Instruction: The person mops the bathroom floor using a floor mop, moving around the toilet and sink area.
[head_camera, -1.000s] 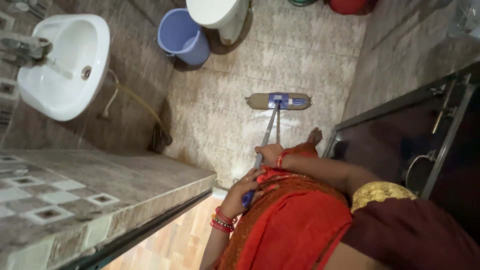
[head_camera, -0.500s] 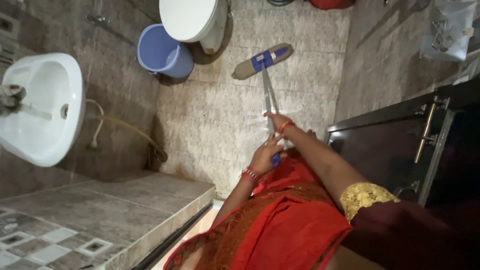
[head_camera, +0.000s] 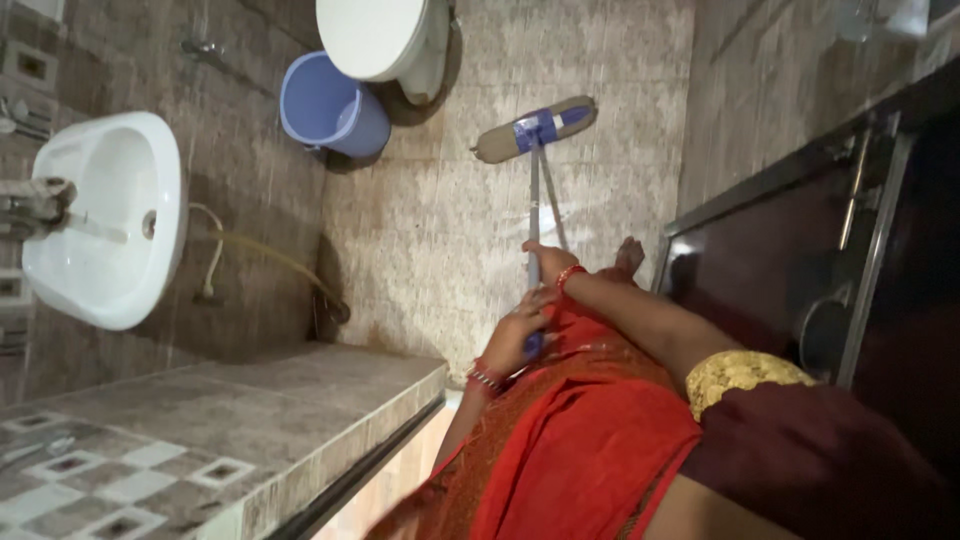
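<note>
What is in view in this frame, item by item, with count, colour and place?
mop: one, tan head with blue clamp, grey handle, head on the floor near the toilet
toilet: one, white, top centre
bucket: one, blue, left of the toilet
sink: one, white, on the left wall
hose: one, yellowish, below the sink
door: one, dark, right
left hand: one, red bangles, closed on the mop's lower handle
right hand: one, red bangle, closed on the handle farther up

Brown tiled walls (head_camera: 250, 180) and floor (head_camera: 430, 240), white basin (head_camera: 105, 225), toilet (head_camera: 380, 35), dark door (head_camera: 770, 270)
</note>
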